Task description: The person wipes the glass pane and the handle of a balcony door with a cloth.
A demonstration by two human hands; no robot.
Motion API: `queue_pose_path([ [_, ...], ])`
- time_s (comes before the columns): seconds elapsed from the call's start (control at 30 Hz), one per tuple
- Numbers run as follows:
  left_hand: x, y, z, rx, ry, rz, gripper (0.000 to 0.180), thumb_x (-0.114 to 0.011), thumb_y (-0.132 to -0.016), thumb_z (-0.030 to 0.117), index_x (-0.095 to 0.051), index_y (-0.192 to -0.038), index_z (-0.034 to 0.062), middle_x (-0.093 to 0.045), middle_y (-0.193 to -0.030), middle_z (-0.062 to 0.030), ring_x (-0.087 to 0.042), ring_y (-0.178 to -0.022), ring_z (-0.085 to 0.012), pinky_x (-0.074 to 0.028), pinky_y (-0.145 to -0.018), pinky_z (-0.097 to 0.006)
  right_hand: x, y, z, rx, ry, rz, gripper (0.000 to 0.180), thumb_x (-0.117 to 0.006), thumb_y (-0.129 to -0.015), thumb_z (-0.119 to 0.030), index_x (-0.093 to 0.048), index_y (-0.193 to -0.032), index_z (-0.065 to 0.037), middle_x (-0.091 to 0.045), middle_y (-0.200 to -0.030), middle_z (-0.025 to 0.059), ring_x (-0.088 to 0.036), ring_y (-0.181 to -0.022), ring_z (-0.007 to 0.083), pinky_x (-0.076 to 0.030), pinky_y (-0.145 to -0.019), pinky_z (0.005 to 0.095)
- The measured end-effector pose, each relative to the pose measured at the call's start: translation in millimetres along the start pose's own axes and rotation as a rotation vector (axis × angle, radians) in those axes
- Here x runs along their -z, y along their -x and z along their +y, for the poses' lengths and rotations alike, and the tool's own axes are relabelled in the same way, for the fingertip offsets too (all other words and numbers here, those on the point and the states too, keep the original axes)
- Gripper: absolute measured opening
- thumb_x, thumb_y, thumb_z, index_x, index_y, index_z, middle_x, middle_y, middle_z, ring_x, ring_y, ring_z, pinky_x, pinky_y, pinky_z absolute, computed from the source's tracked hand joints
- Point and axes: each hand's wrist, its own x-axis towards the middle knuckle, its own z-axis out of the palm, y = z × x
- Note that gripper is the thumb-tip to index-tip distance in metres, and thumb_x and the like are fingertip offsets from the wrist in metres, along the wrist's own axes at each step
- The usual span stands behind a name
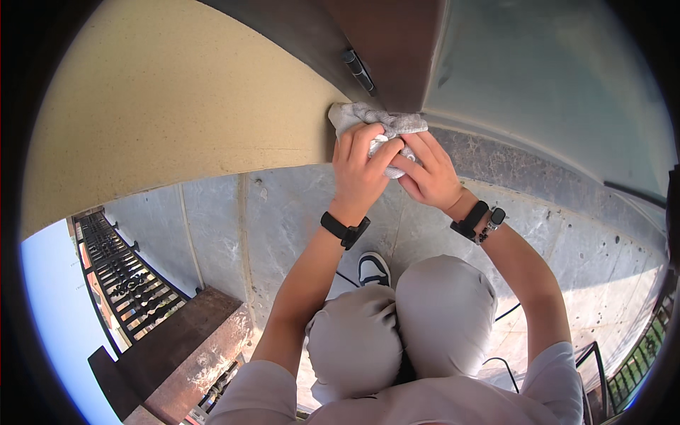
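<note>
Both my hands are closed on one bunched grey-white cloth [379, 117] in front of me. It is up against the base of a brown door frame [400, 49], where the frame meets the yellow wall. My left hand [360, 166] has its fingers curled over the near left part of the cloth. From the right, my right hand [431, 170] grips it, its fingers close to those of the left. Folds of the cloth show between and beyond my fingers. What lies under the cloth is hidden.
A dark hinge [358, 71] sticks out from the frame above the cloth. The yellow wall [191, 92] stands at left, a glass panel [545, 78] at right. Stone tiles [304, 205] cover the floor. A black railing [127, 276] stands at far left, beside a brown ledge [180, 340].
</note>
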Motion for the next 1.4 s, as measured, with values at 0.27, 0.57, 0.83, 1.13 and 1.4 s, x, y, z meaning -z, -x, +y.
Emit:
queue_pose_path([
  [0.27, 86.7, -129.2, 31.0, -0.229, 0.08, 0.51, 0.036, -0.083, -0.069, 0.009, -0.073, -0.101, 0.0236, -0.06, -0.119, -0.0036, -0.058, -0.111, -0.0271, -0.053, -0.092, -0.038, 87.6, -136.4, -58.3, 0.422, 0.142, 0.291, 0.046, -0.078, -0.075, -0.016, -0.074, -0.12, -0.023, -0.058, -0.143, 0.0141, -0.057, -0.131, 0.0376, -0.054, -0.107, 0.0549],
  [0.57, 65.2, -147.5, 15.6, 0.066, 0.2, 0.374, 0.045, -0.08, -0.07, 0.002, -0.064, -0.108, 0.0175, -0.057, -0.125, -0.0076, -0.052, -0.116, -0.0354, -0.048, -0.094, -0.046, 105.7, -174.2, -67.3, 0.106, 0.25, 0.089, 0.043, -0.072, -0.071, -0.006, -0.071, -0.113, -0.009, -0.061, -0.142, 0.022, -0.059, -0.129, 0.0448, -0.052, -0.107, 0.0512],
  [0.83, 91.0, -169.5, 32.2, -0.066, 0.233, 0.433, 0.033, -0.078, -0.073, 0.002, -0.069, -0.103, 0.0142, -0.06, -0.123, -0.0089, -0.056, -0.114, -0.0334, -0.05, -0.095, -0.046, 119.7, -175.5, -73.7, 0.185, 0.255, 0.17, 0.045, -0.072, -0.075, -0.003, -0.072, -0.12, -0.008, -0.052, -0.151, 0.0274, -0.054, -0.133, 0.0497, -0.048, -0.109, 0.0561],
  [1.13, 96.8, -175.4, 27.5, 0.106, 0.24, 0.491, 0.03, -0.081, -0.073, 0.002, -0.067, -0.098, 0.0116, -0.061, -0.121, -0.0121, -0.059, -0.111, -0.0367, -0.051, -0.09, -0.046, 113.9, -207.5, -104.9, 0.008, 0.136, 0.153, 0.038, -0.066, -0.075, 0.007, -0.07, -0.111, -0.002, -0.059, -0.145, 0.0235, -0.06, -0.129, 0.045, -0.052, -0.106, 0.0496],
  [1.4, 179.2, -284.8, 53.0, -0.255, 0.227, 0.728, 0.016, -0.077, -0.075, 0.008, -0.069, -0.088, 0.0116, -0.064, -0.117, -0.0112, -0.062, -0.104, -0.0315, -0.052, -0.084, -0.04, 181.4, -281.4, -132.0, 0.32, 0.145, 0.317, 0.035, -0.058, -0.092, 0.002, -0.064, -0.126, 0.002, -0.04, -0.158, 0.0367, -0.041, -0.148, 0.0505, -0.036, -0.12, 0.054],
])
